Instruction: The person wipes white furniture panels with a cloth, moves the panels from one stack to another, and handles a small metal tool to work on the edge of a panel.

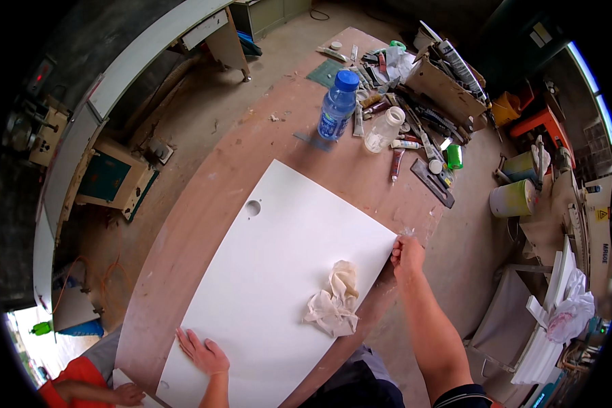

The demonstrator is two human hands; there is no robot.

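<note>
A large white panel [279, 231] lies at a slant on the reddish-brown worktable, with a round hole [253, 207] near its far left corner. My left hand [204, 351] rests flat on the panel by its left edge, fingers stretched out and holding nothing. At the panel's right corner my right hand [408, 255] is closed, its fingers curled around the corner; whether something small is also inside them is hidden. On the panel, left of my right forearm, sits a crumpled off-white cloth [334, 299], touched by neither hand.
Beyond the panel stand a blue-capped bottle [337, 105] and a clear jar [383, 130]. Several tubes and tools crowd around a cardboard box [435, 85]. At lower left a person in orange has a hand [128, 394] by the table [177, 238]. Paint buckets [513, 198] stand right.
</note>
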